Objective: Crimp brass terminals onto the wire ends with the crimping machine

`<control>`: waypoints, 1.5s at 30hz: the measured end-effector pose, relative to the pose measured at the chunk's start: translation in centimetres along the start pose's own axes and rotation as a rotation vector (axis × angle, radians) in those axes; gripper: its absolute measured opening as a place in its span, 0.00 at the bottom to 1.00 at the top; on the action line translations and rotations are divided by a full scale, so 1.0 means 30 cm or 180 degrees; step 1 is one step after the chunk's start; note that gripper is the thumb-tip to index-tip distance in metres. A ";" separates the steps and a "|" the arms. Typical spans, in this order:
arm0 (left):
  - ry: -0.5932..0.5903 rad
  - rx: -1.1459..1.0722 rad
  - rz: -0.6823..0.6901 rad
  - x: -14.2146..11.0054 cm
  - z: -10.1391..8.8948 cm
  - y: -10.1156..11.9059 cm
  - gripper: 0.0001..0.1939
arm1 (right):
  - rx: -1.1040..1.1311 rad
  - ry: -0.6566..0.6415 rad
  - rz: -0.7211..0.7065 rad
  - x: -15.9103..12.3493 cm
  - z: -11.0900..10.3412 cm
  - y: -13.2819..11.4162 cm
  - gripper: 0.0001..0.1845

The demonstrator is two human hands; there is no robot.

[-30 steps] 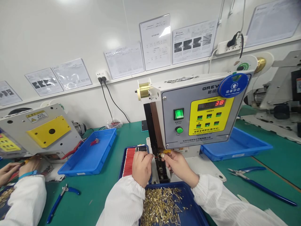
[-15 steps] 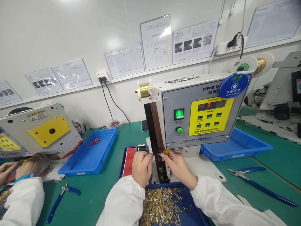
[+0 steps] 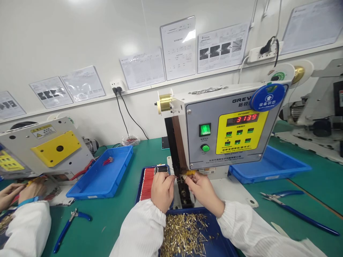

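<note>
Lightly, a fine wire is pinched in a narrow left grip beside the head of the bench machine; it is judged light and easily bent, so it is best taken close to its end; a small yellow-tipped piece is held just as narrowly in the right grip; loose brass pins are heaped in a dark blue tray; red wires are packed side by side in another tray.
</note>
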State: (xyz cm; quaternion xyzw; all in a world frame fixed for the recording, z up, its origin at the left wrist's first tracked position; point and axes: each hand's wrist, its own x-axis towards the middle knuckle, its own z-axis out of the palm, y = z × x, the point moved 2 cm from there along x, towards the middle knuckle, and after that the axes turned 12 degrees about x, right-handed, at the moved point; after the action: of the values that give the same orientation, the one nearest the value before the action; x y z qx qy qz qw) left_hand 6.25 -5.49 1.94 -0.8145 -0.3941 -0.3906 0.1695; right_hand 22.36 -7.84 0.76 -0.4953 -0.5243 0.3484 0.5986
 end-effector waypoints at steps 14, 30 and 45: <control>-0.0063 -0.0221 -0.0051 -0.003 0.004 -0.007 0.07 | 0.0114 -0.0003 0.0059 0.001 0.003 -0.018 0.12; -0.0051 -0.0255 -0.1032 -0.018 0.041 -0.057 0.22 | -0.1411 -0.0696 0.0332 -0.001 -0.311 0.000 0.12; -0.0310 -0.0594 -0.0965 -0.020 0.038 -0.055 0.22 | -0.1921 -0.0589 -0.0342 -0.026 -0.297 -0.058 0.11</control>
State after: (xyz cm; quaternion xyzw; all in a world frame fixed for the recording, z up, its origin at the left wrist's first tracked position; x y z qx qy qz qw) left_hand 5.32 -4.09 0.70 -0.7759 -0.4821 -0.4066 0.0131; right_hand 30.68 -11.08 2.57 -0.5883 -0.6817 0.1886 0.3919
